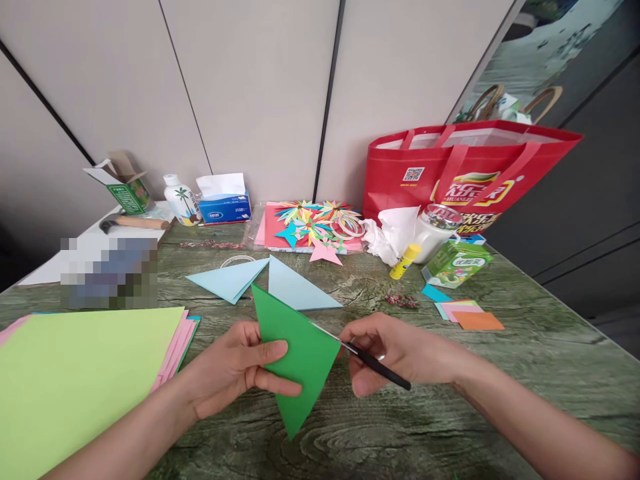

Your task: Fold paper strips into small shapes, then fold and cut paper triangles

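My left hand pinches a folded green paper triangle and holds it upright above the green table. My right hand is closed on a pair of small black-handled scissors. The blades meet the triangle's right edge. Just behind lie two light blue paper triangles.
A stack of coloured paper sheets, light green on top, lies at the left. At the back are finished paper stars, tape rolls, a tissue box, a bottle, a glue stick, a green carton and a red bag. Small paper squares lie at the right.
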`<state>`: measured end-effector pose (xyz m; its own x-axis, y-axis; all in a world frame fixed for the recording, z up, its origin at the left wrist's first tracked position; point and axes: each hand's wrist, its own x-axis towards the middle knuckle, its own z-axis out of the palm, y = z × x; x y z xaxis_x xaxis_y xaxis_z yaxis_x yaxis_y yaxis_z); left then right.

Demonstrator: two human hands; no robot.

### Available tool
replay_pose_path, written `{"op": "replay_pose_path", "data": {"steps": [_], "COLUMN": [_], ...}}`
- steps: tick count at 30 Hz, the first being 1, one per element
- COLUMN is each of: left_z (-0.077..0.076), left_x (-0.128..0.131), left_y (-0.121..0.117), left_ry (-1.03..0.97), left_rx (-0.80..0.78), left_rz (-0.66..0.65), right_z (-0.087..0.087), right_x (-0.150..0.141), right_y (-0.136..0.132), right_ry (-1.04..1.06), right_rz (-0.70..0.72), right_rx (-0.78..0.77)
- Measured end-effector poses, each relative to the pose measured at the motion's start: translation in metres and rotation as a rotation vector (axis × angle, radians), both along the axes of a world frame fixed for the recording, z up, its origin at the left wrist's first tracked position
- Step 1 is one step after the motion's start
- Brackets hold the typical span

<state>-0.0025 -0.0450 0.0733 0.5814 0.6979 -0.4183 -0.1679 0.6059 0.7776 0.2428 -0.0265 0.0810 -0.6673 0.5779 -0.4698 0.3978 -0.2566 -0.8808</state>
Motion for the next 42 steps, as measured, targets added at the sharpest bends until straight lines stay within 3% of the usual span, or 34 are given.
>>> {"op": "replay_pose_path", "data": {"steps": [8,27,34,42], "left_z": [-0.0002,0.001,-0.0011,-0.0018], "left_x": [0.0033,0.0034,0.0059,0.0086], "left_y": [-0.0026,-0.0002,-0.0018,-0.007], "left_ry": [-0.013,-0.072,-0.068,-0.131], "left_rx": [-0.021,-0.072,-0.116,-0.167], "left_rz": [-0.042,-0.032,-0.051,-0.063], "right_z": [-0.0003,0.0041,0.001,0.0026], "right_x": [-0.0012,-0.005,-0.0014,-0.0028], "right_y": [-0.0023,-0.0068,-0.0056,-0.0057], "right_ry": [-0.002,-0.03,0.01,0.081], "right_rz": [-0.01,-0.106,-0.022,0.045], "right_rx": [0.046,-0.053,0.028,-0.017]}}
